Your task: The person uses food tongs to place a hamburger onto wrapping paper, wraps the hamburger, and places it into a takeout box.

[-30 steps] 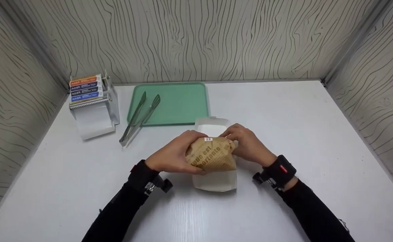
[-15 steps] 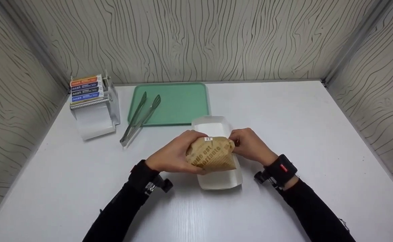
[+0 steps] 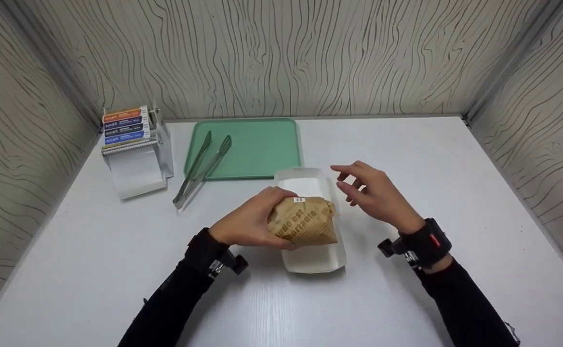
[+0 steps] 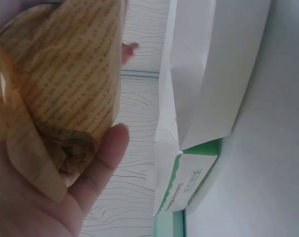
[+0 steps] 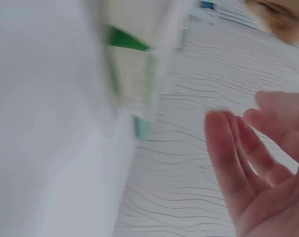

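Note:
My left hand (image 3: 255,219) grips a paper-wrapped food parcel (image 3: 303,221), brown with printed lettering and a small white sticker on top. In the left wrist view the thumb and palm wrap the brown paper (image 4: 70,74), whose folded end shows near the palm. Below the parcel lies a white paper box (image 3: 313,260), open, its middle hidden under the parcel; green print shows on its end (image 4: 181,180). To the right of box and parcel, my right hand (image 3: 378,193) is in the air with loosely bent fingers, holding nothing.
Behind the box is a green tray (image 3: 262,149), with metal tongs (image 3: 197,173) lying across its left front edge. A label dispenser (image 3: 134,154) with coloured boxes on top stands at the back left. Patterned wall panels (image 3: 281,58) enclose the table.
My right hand has let go of the parcel's right end and moved right, its fingers opening. Earlier, the box turned slightly beneath the parcel. My left hand stays in place with the parcel.

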Tool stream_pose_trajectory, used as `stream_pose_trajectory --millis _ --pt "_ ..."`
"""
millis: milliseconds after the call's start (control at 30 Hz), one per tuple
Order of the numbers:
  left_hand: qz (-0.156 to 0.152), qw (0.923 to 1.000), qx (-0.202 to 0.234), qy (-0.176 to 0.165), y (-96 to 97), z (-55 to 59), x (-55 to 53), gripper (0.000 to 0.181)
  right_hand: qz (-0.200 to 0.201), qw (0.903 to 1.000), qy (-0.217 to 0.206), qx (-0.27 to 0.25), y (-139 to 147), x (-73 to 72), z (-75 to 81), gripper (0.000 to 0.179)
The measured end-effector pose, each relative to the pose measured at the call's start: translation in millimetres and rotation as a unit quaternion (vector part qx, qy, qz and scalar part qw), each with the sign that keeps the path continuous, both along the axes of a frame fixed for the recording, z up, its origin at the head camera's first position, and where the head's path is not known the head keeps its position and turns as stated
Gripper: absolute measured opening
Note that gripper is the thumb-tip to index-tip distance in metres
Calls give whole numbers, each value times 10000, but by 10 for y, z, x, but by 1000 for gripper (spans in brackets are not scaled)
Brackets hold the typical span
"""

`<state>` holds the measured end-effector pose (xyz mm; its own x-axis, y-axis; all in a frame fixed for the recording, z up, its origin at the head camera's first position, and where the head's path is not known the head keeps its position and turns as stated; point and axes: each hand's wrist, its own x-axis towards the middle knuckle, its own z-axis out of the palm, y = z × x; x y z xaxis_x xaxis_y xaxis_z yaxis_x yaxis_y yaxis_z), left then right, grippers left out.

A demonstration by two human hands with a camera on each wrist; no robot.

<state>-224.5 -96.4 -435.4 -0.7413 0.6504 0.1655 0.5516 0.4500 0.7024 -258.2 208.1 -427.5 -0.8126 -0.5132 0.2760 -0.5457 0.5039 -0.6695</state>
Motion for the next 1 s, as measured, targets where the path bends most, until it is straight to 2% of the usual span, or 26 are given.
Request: stream_pose_trajectory --millis 67,133,233,333,467,533,600,700,800,867,933,1000 --pt "17 10000 -57 -34 2 -5 11 87 476 9968 -632 -64 -10 92 77 58" --pt "6 10000 -59 -45 15 -11 30 87 954 9898 -1044 171 -60 189 104 73" --pt "9 10000 -42 32 51 -37 63 88 1370 9821 -1126 643 -166 303 87 96" --pt "79 9999 113 98 101 -80 98 87 1427 9820 -1014 714 -230 347 42 105" --pt "167 9991 400 -25 166 -152 120 88 1417 9840 -927 551 -208 330 5 97" --pt "7 9979 605 -231 172 -185 116 91 1414 9844 -911 507 -168 312 -2 89" --pt "-309 9952 802 -471 149 -208 103 86 1431 9839 -957 480 -121 298 -2 83" --pt "-975 9811 1363 -965 74 -222 75 73 1433 9830 -1063 431 -55 294 14 79" --pt "-1409 9679 1741 -1140 21 -223 44 65 1439 9827 -1117 340 -17 284 40 78" --pt "-1566 9624 1905 -1134 17 -227 26 64 1444 9825 -1126 352 -12 273 51 77" --pt "-1537 9636 1858 -1153 4 -210 20 63 1435 9822 -1134 421 -11 264 60 77" --pt "-1484 9604 1880 -1423 -28 -165 18 64 1402 9826 -1107 517 -13 255 70 77"
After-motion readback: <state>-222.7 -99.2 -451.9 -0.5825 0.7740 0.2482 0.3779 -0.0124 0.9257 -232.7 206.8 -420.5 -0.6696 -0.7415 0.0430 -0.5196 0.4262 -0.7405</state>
